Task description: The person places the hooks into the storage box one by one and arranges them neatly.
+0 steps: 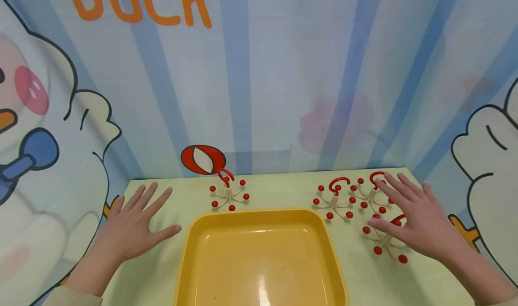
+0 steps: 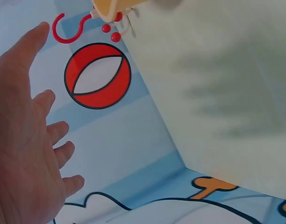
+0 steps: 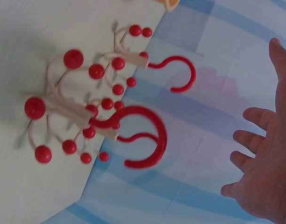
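Note:
My left hand (image 1: 135,225) hovers over the left side of the table, fingers spread and holding nothing. Its nearest things are a yellow tray (image 1: 259,213) and a hook hanger (image 1: 229,194) with a red hook and cream arms tipped with red balls, behind the tray's back left corner. On the right, my right hand (image 1: 422,220) is spread too, with nothing in its grasp. In the head view it partly covers a front hanger (image 1: 386,241) and a back hanger (image 1: 372,196). Another hanger (image 1: 333,201) stands by the tray's back right corner. The right wrist view shows the red hook (image 3: 157,135) apart from the fingers.
The pale table (image 1: 283,191) ends at the back against a striped blue cloth (image 1: 267,95) printed with cartoon figures. The tray's raised rim takes up the front middle of the table, between my hands. A printed red ball (image 1: 190,158) shows behind the left hanger.

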Tool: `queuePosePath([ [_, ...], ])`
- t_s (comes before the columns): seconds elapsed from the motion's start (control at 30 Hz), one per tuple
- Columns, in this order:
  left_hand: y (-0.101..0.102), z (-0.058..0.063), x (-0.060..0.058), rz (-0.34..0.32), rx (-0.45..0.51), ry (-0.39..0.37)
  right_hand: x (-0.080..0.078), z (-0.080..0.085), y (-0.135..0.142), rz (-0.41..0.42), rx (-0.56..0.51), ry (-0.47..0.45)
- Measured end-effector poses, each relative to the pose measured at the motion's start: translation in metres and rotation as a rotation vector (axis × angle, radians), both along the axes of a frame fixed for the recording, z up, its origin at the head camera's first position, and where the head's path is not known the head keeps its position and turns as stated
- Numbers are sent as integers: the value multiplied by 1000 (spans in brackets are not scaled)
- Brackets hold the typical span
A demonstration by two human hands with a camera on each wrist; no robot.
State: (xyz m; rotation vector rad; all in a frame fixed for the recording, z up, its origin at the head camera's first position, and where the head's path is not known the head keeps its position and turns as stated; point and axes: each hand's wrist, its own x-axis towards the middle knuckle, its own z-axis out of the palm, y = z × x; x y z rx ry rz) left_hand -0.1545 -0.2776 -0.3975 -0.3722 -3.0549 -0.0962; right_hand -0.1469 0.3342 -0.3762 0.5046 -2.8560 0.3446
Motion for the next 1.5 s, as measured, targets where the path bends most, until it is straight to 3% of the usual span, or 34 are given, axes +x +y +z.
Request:
queuePosePath([
  [0.2, 19, 15, -20, -47, 3, -9, 3, 5, -27, 69, -120, -65],
  [0.43, 39, 23, -44, -86, 29, -41, 10, 2, -53, 82, -240, -225],
  [0.73, 58, 26, -69, -135, 51, -72, 13, -19, -65, 88, -351, -360],
  [1.03, 66, 21, -91, -199, 94, -101, 13, -47, -66, 91, -507, -566],
  [1.23, 72, 23, -103, -227, 82, -99, 15, -62, -64, 23, -588, -693],
  [1.5, 86, 23, -112, -217, 139, -164, 16, -77, -61, -40, -686, -792],
])
